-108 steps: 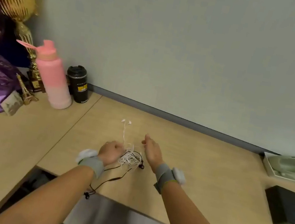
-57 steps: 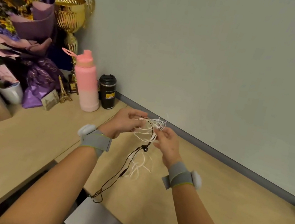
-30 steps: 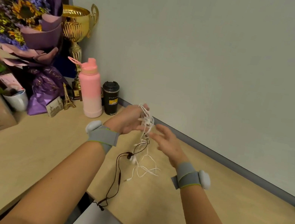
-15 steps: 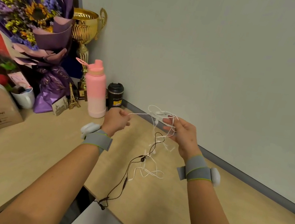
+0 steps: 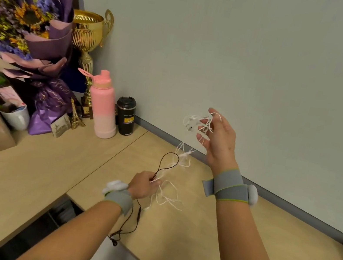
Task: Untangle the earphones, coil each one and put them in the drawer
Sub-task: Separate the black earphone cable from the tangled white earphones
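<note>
Head view: the right hand is raised at the far right with fingers spread, and the white earphones loop over them and trail down to the left hand. That hand pinches the black earphones and white strands together, low over the counter. Pulling the 2 hands wider could cinch the crossing cords into a knot or strain the wire. Loops may slip off the spread fingers. The black end dangling past the near edge could snag.

Earphones above desk, right of bottle
</note>
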### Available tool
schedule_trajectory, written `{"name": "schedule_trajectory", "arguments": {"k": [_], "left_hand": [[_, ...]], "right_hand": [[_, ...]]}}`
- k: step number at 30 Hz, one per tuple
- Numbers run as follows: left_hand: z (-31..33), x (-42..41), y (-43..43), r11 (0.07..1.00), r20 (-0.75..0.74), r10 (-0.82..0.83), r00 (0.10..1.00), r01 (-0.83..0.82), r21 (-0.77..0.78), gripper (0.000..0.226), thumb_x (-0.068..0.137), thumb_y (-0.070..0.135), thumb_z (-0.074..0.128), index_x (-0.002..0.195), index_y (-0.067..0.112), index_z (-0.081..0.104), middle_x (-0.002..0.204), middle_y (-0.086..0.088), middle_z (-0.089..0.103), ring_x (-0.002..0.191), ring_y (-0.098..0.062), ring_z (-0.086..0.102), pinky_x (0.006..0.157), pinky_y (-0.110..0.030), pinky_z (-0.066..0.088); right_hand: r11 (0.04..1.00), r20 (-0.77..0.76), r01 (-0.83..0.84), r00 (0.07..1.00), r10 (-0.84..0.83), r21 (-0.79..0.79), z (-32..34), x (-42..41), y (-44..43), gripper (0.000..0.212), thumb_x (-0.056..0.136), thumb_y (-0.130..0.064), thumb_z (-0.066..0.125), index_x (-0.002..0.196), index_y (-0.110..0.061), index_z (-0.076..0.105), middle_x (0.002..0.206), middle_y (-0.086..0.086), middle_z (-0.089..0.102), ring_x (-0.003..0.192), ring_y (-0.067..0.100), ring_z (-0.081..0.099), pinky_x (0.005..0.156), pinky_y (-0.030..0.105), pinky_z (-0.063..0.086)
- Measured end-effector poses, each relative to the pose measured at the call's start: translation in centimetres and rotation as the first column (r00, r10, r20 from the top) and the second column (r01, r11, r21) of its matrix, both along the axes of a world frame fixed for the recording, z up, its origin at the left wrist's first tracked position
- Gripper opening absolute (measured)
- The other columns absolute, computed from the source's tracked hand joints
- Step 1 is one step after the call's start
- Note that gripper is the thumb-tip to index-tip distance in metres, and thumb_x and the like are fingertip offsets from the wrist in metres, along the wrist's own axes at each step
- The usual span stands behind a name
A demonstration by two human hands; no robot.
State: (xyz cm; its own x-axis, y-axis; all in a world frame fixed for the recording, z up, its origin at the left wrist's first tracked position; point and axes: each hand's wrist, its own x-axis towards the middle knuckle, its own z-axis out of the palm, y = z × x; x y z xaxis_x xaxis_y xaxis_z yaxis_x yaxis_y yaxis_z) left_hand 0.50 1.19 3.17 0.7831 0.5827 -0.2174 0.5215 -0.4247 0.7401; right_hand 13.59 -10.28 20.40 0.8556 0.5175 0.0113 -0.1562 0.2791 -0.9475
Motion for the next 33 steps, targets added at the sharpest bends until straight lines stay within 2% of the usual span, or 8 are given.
{"name": "schedule_trajectory", "arguments": {"k": [4,8,11,16,22,29,31,33], "left_hand": [[0.3,-2.2,2.8,0.994,0.028,0.065,0.997,-0.062,-0.086,0.021,0.084,0.035,0.07,0.076,0.015,0.07,0.075,-0.005,0.068,0.073,-0.016,0.059,0.07,-0.025,0.044],[3.2,-2.2,4.0,0.974,0.051,-0.003,0.999,0.014,-0.224,0.021,0.077,0.031,0.078,0.08,0.012,0.071,0.069,-0.004,0.066,0.054,-0.006,0.055,0.052,-0.018,0.045],[5.4,-1.1,3.7,0.955,0.105,0.049,0.993,-0.015,-0.297,0.021,0.083,0.032,0.071,0.087,0.012,0.067,0.078,-0.008,0.066,0.053,-0.005,0.057,0.048,-0.016,0.048],[8.5,-0.3,3.7,0.948,0.141,0.026,0.99,0.021,-0.319,0.026,0.092,0.037,0.057,0.097,0.014,0.069,0.106,-0.003,0.07,0.088,-0.014,0.066,0.073,-0.034,0.058],[11.8,0.4,3.7,0.923,0.207,0.006,0.978,0.074,-0.376,0.027,0.093,0.038,0.051,0.095,0.021,0.071,0.101,0.007,0.073,0.095,-0.014,0.07,0.071,-0.037,0.059],[14.9,0.8,3.3,0.889,0.425,0.071,0.903,0.136,-0.437,0.024,0.099,0.034,0.045,0.105,0.03,0.068,0.115,0.007,0.068,0.106,-0.012,0.064,0.088,-0.037,0.049],[16.0,0.7,3.3,0.879,0.495,0.073,0.866,0.179,-0.441,0.023,0.099,0.033,0.045,0.109,0.029,0.066,0.119,0.009,0.066,0.111,-0.012,0.062,0.087,-0.033,0.049],[17.0,0.7,3.4,0.865,0.543,0.069,0.837,0.221,-0.45,0.023,0.1,0.031,0.044,0.11,0.028,0.065,0.121,0.009,0.065,0.116,-0.014,0.061,0.086,-0.032,0.049]], "right_hand": [[0.971,0.059,0.194,0.981,-0.187,-0.139,-1.3,2.3,-1.4,0.018,0.09,-0.033,0.052,0.085,-0.02,0.063,0.076,-0.003,0.051,0.068,0.016,0.046,0.055,0.024,0.036],[0.877,0.214,0.124,0.977,-0.025,-0.465,-5.1,2.5,-1.3,0.049,0.088,-0.036,0.061,0.129,-0.009,0.052,0.123,0.007,0.054,0.114,0.021,0.051,0.092,0.03,0.041],[0.712,0.214,0.033,0.963,0.166,-0.702,-7.4,1.7,-0.8,0.07,0.086,-0.034,0.063,0.144,-0.01,0.031,0.147,0.01,0.038,0.135,0.026,0.038,0.109,0.037,0.035],[0.312,0.203,0.019,0.797,0.569,-0.95,-10.0,1.0,-0.2,0.062,0.089,-0.027,0.059,0.143,-0.009,0.035,0.148,0.011,0.039,0.136,0.027,0.038,0.107,0.029,0.032],[0.489,0.291,-0.092,0.704,0.648,-0.867,-11.8,-0.6,1.8,0.055,0.086,-0.02,0.064,0.137,-0.012,0.045,0.143,0.008,0.045,0.132,0.023,0.043,0.109,0.034,0.035],[0.406,0.094,-0.257,0.737,0.67,-0.877,-15.3,-1.8,2.7,0.033,0.083,-0.023,0.069,0.113,-0.009,0.064,0.102,0.007,0.062,0.098,0.02,0.057,0.093,0.029,0.045],[0.468,0.109,-0.236,0.794,0.598,-0.852,-16.0,-2.2,2.8,0.034,0.082,-0.025,0.07,0.11,-0.007,0.063,0.107,0.012,0.063,0.104,0.026,0.059,0.094,0.031,0.045],[0.526,0.185,-0.147,0.83,0.527,-0.838,-16.2,-2.4,2.8,0.057,0.08,-0.032,0.072,0.127,-0.009,0.049,0.127,0.015,0.048,0.117,0.029,0.053,0.099,0.034,0.043]]}}
